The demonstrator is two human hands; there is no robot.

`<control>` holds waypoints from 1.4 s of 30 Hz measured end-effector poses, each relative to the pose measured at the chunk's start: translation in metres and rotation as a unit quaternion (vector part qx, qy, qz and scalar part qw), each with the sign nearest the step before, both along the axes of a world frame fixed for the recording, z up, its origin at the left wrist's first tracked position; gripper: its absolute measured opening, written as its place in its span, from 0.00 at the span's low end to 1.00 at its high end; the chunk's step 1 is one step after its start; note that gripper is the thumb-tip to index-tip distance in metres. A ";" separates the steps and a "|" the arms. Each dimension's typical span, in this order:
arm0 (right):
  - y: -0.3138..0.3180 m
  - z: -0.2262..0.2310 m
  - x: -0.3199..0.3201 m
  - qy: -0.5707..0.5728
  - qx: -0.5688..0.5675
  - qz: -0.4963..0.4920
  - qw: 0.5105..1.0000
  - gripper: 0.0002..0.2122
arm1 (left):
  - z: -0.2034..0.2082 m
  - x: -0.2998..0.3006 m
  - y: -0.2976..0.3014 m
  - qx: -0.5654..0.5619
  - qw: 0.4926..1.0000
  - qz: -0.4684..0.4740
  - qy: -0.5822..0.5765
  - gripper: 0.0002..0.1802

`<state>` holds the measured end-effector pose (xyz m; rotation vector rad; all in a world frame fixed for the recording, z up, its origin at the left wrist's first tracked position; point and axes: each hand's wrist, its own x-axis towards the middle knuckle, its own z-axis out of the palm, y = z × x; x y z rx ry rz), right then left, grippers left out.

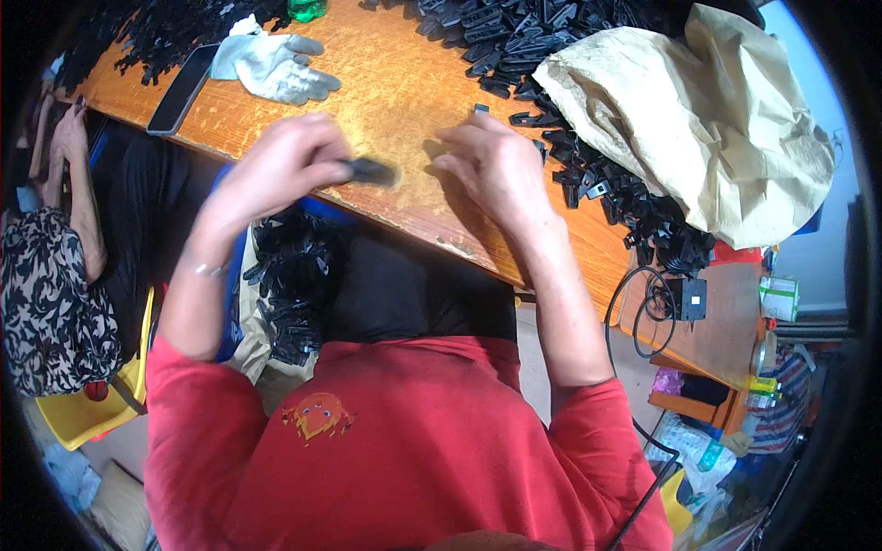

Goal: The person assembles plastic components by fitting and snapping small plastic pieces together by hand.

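Note:
Over the near edge of the wooden table, my left hand (292,163) is closed on a black plastic clip (372,172), which sticks out past the fingertips and is smeared by motion. To its right, my right hand (496,170) hovers above the tabletop (390,101) with thumb and forefinger apart. Nothing shows between them. Close beyond the right hand's knuckles lie loose black clips (537,119), some with a small shiny metal piece. More of the same kind form a heap (501,41) at the back.
A grey-white glove (280,69) and a dark phone (184,89) lie at left. A crumpled tan sack (698,119) covers clips at right, near a black adapter (687,299) with cable. Black clips (289,275) fill a bag below the table edge. Another person's hand (69,133) shows far left.

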<state>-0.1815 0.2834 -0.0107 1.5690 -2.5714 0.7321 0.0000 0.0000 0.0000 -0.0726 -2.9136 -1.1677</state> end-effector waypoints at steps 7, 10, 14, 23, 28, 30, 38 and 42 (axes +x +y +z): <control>0.050 -0.002 -0.022 0.063 -0.037 -0.182 0.981 0.15 | 0.006 0.000 0.016 0.107 0.987 0.104 0.058 0.11; 0.033 -0.003 -0.028 0.048 -0.016 -0.193 0.980 0.24 | 0.012 -0.072 0.044 -0.025 0.992 0.023 0.122 0.10; -0.002 -0.011 -0.027 0.072 0.009 -0.160 0.984 0.12 | -0.018 -0.187 0.070 -0.098 0.934 -0.018 0.344 0.22; 0.015 -0.018 -0.026 -0.006 -0.071 -0.154 0.986 0.19 | -0.048 -0.235 0.081 -0.163 0.944 -0.062 0.280 0.31; 0.017 -0.019 -0.029 -0.037 -0.103 -0.170 0.979 0.19 | -0.037 -0.223 0.089 -0.137 0.959 -0.025 0.248 0.29; 0.019 -0.023 -0.027 -0.039 -0.103 -0.170 0.979 0.19 | -0.036 -0.221 0.091 -0.115 0.962 -0.022 0.248 0.26; 0.015 -0.019 -0.018 0.019 -0.097 -0.139 0.985 0.15 | -0.044 -0.220 0.090 -0.121 0.950 -0.001 0.289 0.10; 0.008 -0.023 -0.020 0.038 -0.115 -0.141 0.983 0.12 | -0.041 -0.227 0.086 -0.145 0.935 -0.008 0.322 0.09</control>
